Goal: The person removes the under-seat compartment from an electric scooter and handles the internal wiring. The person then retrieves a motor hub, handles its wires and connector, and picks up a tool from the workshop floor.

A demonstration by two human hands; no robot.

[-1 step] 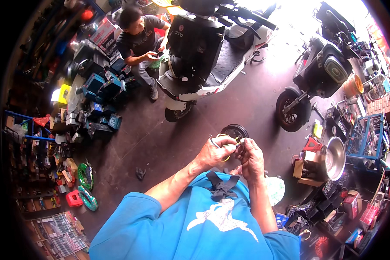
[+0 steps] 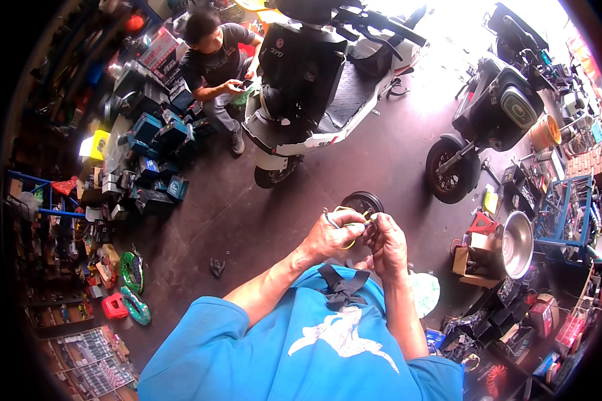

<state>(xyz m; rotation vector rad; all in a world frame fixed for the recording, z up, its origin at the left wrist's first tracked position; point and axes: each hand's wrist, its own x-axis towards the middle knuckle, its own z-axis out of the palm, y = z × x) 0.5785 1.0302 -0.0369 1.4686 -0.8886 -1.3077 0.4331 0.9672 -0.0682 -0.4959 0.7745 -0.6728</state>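
Note:
Close together in front of my chest, both hands work at a thin yellow-green wire point(image 2: 349, 246). My left hand point(image 2: 329, 238) is closed, thumb against the fingers, with the wire looping out above and below it. A short grey, rod-like end point(image 2: 327, 215) sticks out by its knuckles; its kind cannot be made out. My right hand point(image 2: 387, 244) pinches at the wire's end, right beside the left fingertips. The fingers hide what sits exactly between them. Just beyond the hands is a small wheel with a black tyre point(image 2: 363, 200), partly covered by them.
A white and black scooter point(image 2: 294, 100) stands ahead, a person point(image 2: 214, 67) with a phone seated beside it. Another scooter point(image 2: 495, 107) is at right. Stacked boxes point(image 2: 157, 134) line the left. A metal basin point(image 2: 517, 245) leans at right; a small dark part point(image 2: 217, 267) lies on the floor.

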